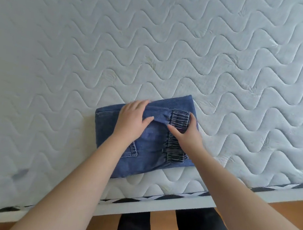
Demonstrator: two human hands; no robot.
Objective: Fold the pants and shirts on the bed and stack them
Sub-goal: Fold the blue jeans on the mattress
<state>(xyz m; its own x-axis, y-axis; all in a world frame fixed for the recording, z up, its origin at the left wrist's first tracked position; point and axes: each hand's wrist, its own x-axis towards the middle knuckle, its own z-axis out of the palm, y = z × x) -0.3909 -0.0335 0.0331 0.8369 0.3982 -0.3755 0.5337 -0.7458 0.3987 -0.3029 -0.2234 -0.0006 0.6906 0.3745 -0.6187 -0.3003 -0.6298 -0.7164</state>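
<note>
A pair of blue denim pants (pixel 150 143) lies folded into a compact rectangle near the front edge of the bed, with a back pocket showing at the left and an elastic waistband or cuffs at the right. My left hand (pixel 133 119) lies flat on the upper left of the fold, fingers straight, thumb spread. My right hand (pixel 186 131) rests at the right end, with its thumb over the elastic band and its fingers curled round the fold's edge. No shirts are in view.
The white quilted mattress (pixel 152 42) with wavy stitching fills most of the view. Its front edge (pixel 158 200) has a black and white trim. Below it are a wooden floor (pixel 161 228) and my legs in dark trousers (pixel 134 228).
</note>
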